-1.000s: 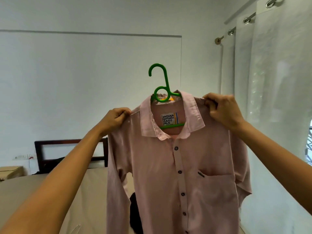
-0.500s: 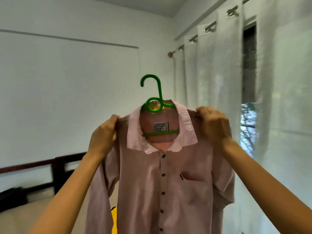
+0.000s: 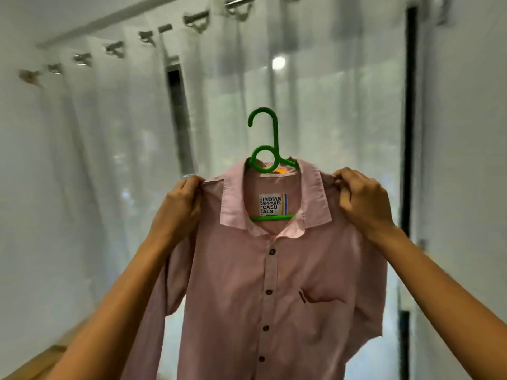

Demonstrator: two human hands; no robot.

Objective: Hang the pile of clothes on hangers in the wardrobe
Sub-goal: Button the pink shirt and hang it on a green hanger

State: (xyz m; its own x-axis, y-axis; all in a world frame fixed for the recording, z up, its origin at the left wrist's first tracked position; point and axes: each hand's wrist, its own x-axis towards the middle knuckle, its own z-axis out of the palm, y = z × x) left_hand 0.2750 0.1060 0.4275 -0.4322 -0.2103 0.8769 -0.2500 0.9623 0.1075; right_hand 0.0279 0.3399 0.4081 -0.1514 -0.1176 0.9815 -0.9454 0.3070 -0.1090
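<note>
Head view: two bare forearms are raised from the lower corners. The left grip (image 3: 175, 212) is clamped on one shoulder of a pink shirt (image 3: 274, 283), fabric pinched under curled fingers. The right grip (image 3: 362, 204) is clamped the same way on the opp. shoulder.

The shirt is held up between the grips, front to the camera, collar spread open. A row of dark btns is seen down the placket, approx. midway between the grips. A chest pocket (image 3: 321, 300) lies below the right grip, and a sleeve hangs below the left one.

A green hanger (image 3: 275, 135) is seated inside the shirt. Its hook stands in the air above the collar, between the grips and higher than both. Its lower bar is seen across the collar opening, just under a label (image 3: 273, 204) reading "INDIAN APPAREL CASUALS".

Behind the grips, white sheer curtains (image 3: 109, 160) are hung from a blurred rod (image 3: 192, 19) well above. A dark vertical frame (image 3: 408, 133) is seen past the right grip.
</note>
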